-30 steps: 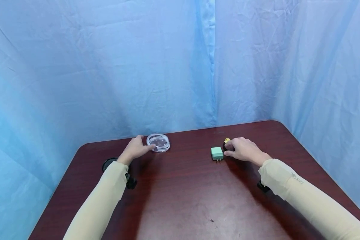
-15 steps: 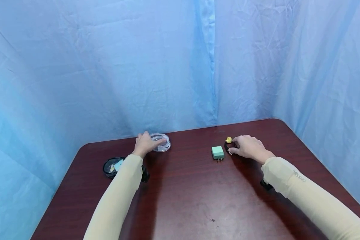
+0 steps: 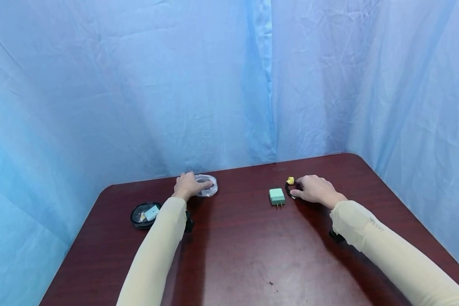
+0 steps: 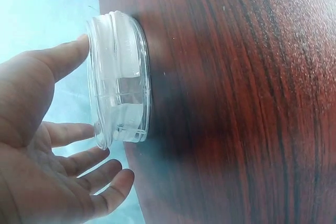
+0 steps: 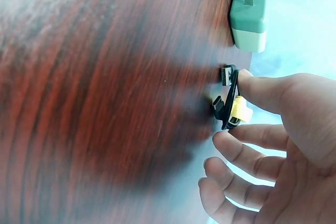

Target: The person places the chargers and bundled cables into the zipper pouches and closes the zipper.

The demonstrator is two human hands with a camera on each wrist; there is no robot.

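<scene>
A clear round plastic case (image 4: 118,77) lies near the table's back edge. My left hand (image 3: 188,186) reaches over it from the left, thumb tip at one side of its lid and the other fingers loosely spread at the opposite side. Toward the right lies a short black USB cable (image 5: 229,95) bundled with a yellow band (image 5: 241,109). My right hand (image 3: 315,189) spans the bundle, thumb by one end and index fingertip by the other, the remaining fingers loosely bent. A mint-green charger plug (image 3: 277,196) lies just left of the cable, its prongs toward the front.
On the left of the dark red wooden table (image 3: 229,238) lies a round black-rimmed pouch (image 3: 143,216) with a pale blue piece on it, partly behind the left sleeve. Blue curtains (image 3: 176,85) hang close along the back and sides.
My left hand has moved right onto the clear case, uncovering the black-rimmed pouch. My right hand has shifted slightly right, showing more of the black cable. The charger has stayed put.
</scene>
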